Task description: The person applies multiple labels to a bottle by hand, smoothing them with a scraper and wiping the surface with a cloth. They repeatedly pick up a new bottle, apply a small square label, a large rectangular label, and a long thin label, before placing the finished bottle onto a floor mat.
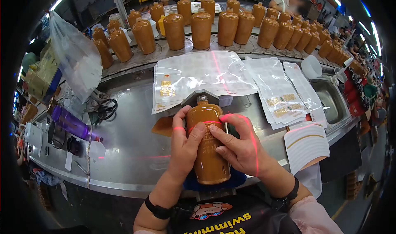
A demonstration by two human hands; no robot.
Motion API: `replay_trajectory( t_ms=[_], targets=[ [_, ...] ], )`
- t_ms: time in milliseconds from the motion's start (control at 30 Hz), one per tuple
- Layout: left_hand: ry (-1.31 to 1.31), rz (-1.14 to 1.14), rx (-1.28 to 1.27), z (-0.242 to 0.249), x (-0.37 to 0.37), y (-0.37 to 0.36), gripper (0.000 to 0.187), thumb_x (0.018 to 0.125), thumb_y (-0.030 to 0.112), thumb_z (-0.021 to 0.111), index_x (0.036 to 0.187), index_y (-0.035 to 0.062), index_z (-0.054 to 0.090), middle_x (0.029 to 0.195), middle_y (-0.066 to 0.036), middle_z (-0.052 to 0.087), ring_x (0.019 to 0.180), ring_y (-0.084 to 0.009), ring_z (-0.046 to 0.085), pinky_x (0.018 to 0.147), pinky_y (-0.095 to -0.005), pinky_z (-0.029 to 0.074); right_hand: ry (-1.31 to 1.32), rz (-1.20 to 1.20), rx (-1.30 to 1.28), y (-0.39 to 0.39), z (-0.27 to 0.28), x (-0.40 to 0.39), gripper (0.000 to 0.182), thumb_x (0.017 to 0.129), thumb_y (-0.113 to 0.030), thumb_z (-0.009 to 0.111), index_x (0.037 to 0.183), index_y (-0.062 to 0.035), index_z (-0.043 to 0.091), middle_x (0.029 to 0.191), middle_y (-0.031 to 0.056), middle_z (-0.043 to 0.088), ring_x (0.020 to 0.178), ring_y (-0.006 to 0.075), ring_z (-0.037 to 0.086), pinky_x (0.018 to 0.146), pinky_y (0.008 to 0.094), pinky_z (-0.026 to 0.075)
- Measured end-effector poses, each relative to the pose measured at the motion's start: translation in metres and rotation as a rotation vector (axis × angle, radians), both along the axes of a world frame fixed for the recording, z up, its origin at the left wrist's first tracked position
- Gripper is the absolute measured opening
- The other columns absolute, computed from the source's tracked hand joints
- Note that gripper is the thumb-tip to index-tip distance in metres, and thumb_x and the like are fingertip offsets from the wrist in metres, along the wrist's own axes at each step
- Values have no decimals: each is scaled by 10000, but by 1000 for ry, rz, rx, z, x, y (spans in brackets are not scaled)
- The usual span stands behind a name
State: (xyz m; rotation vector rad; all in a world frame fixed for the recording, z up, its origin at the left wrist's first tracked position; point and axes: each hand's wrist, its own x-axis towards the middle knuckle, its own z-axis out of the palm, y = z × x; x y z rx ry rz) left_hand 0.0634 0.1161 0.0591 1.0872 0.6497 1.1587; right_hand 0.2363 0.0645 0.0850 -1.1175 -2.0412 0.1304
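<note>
A brown glazed bottle with a clear neck lies tilted in front of me, its neck pointing away. My left hand wraps round its left side, thumb on the front. From the right, my right hand grips it, with fingertips pressed on a small gold-lettered label near the middle. Red laser lines cross the bottle and both hands. Under the bottle is a dark blue cloth, and a dark angled rest stands behind its neck.
Label sheets lie beyond the bottle, with more sheets to the right. Brown bottles line the curved conveyor. Scissors and a purple bottle are left; a sink is right. Other people sit across.
</note>
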Motion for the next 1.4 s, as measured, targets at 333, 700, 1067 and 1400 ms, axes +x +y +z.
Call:
replay_trajectory(
  t_ms=[333,700,1067,1400],
  targets=[
    [-35,7,-66,-3,-7,2,521,988,202,518,1406,-12,293,1302,-155,463,1190,-179,466,997,-291,402,157,-18,7,8,11,8,435,828,-56,688,1238,-34,545,1101,205,585,942,354,613,823,402,514],
    [897,145,1184,23,-33,-8,427,919,396,571,1226,112,653,1164,-51,656,1194,-251,482,1138,-512,198,365,-46,-292,33,46,26,220,861,-139,663,1027,-20,578,816,137,664,718,199,657,662,314,512],
    [870,219,714,-36,-47,-78,981,798,439,733,1448,-85,217,1383,-243,421,1291,-420,348,1117,-510,232,-222,164,-174,76,64,-17,207,815,-168,685,950,-33,604,844,171,651,814,362,644,713,432,516],
    [920,259,752,-48,-49,-79,1045,803,519,699,1461,-108,183,1405,-287,391,1276,-465,365,1112,-532,233,-325,285,148,-14,31,3,210,706,-174,680,913,-176,647,881,-8,530,813,186,540,724,362,365]
  ],
)
